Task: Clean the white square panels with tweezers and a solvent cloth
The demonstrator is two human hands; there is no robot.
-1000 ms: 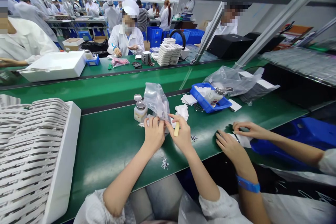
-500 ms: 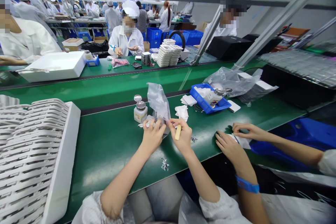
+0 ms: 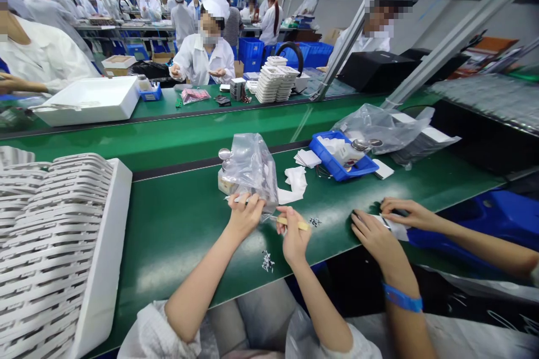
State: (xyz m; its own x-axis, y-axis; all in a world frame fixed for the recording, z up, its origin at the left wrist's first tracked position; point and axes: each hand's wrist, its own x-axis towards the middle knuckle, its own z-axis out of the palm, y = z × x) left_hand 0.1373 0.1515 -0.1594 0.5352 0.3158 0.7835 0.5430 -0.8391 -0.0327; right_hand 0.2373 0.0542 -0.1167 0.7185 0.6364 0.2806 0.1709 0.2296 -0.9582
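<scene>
A clear plastic bag (image 3: 252, 165) stands on the green bench, partly in front of a white bottle with a metal top (image 3: 225, 179). My left hand (image 3: 245, 214) is closed at the bag's lower front edge; what its fingers pinch there is too small to make out. Just right of it, my right hand (image 3: 295, 235) is closed around a tool with a pale yellow handle (image 3: 302, 225), its thin tip pointing left toward the bag. Small black and white pieces lie in one pile (image 3: 267, 261) near the bench edge and another (image 3: 315, 222) right of my right hand.
White trays (image 3: 46, 235) are stacked in a foam box (image 3: 110, 252) on the left. A crumpled white cloth (image 3: 296, 179) and a blue bin (image 3: 343, 165) lie beyond my right hand. At right, a co-worker's hands (image 3: 374, 233) work over white material. Other people sit across the bench.
The plastic bag has come down lower and wider, now partly covering the bottle. My right hand has moved slightly down and away from the bag, and the yellow handle has turned from upright to nearly level.
</scene>
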